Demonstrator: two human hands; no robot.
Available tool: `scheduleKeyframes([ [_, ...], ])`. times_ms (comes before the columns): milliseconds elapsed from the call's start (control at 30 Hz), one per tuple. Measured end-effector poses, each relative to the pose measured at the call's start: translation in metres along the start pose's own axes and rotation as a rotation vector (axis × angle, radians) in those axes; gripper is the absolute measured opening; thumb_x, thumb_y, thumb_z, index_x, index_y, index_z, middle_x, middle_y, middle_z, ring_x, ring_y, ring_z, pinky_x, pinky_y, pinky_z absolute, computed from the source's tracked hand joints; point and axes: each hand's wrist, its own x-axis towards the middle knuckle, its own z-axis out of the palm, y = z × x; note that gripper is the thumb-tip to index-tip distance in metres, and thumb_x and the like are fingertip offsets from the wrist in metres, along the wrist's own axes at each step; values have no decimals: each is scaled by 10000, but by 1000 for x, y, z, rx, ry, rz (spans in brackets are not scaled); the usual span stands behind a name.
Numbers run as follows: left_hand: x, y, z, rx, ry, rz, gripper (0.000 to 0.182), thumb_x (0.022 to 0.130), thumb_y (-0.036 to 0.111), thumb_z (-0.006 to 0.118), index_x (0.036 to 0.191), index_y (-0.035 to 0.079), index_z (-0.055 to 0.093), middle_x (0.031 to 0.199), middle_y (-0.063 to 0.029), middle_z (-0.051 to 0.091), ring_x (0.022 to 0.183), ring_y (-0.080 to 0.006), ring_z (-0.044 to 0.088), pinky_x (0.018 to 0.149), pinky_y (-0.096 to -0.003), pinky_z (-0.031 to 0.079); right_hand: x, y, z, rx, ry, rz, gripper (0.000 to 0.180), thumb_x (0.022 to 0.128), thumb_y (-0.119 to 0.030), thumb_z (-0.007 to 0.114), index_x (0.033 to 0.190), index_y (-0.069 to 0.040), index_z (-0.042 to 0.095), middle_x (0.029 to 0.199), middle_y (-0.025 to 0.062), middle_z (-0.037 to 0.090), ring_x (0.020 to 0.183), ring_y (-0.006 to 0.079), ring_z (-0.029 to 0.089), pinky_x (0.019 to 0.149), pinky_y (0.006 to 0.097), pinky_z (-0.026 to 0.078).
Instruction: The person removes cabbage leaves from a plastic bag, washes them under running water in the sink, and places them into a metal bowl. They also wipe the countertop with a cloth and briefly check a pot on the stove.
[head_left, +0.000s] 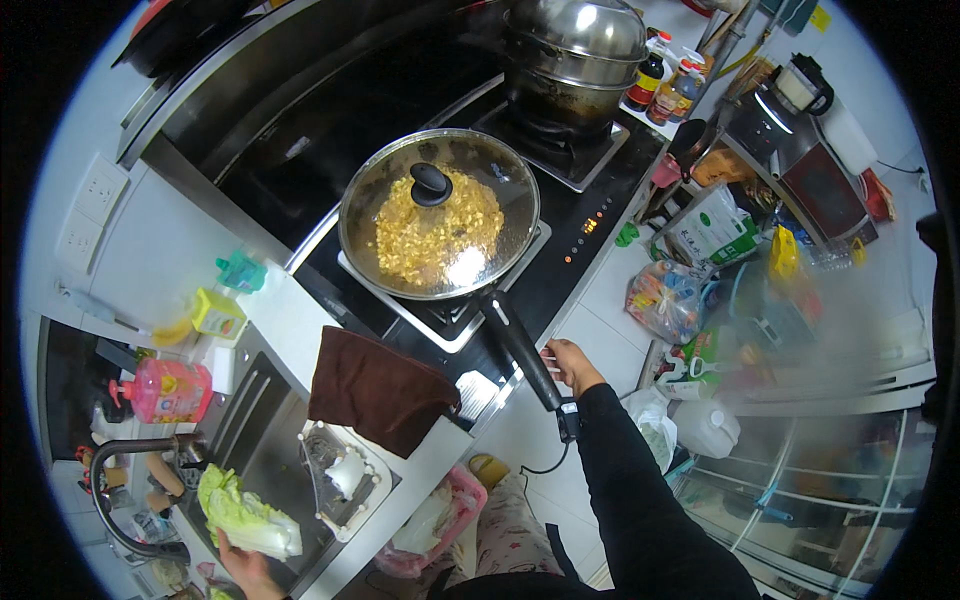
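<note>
My left hand (251, 570) is at the lower left, holding a pale green napa cabbage piece (251, 517) by its near side, over the sink (262, 431). My right hand (571, 365) is beside the black handle (521, 349) of a frying pan, at the hob's front edge. Its fingers are partly behind the handle, so a grip is not clear. A glass lid (360, 225) with a black knob (430, 184) covers the pan. Yellow chopped food (409, 240) shows through the glass.
A brown cloth (375, 382) lies on the counter beside a strainer tray (319, 491). A steel steamer pot (574, 67) stands on the other burner of the black hob (570, 217). Pink soap (172, 390) stands near the faucet (101, 480). Bags (667, 300) crowd the floor on the right.
</note>
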Motion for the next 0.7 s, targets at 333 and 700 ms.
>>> scheduleKeyframes([
  [333,-33,-16,25,-65,55,53,462,940,276,499,1301,-10,460,1312,-164,511,1204,-324,485,1054,-493,344,22,1,-19,202,-201,22,372,915,-442,493,722,-126,532,632,-34,513,574,84,479,533,255,432],
  [700,-40,-29,41,-64,-128,-24,482,949,277,457,1331,-15,425,1354,-173,471,1241,-334,451,1077,-484,304,16,0,-14,855,-303,543,425,932,-432,486,698,-79,527,526,-55,426,415,85,383,394,201,340],
])
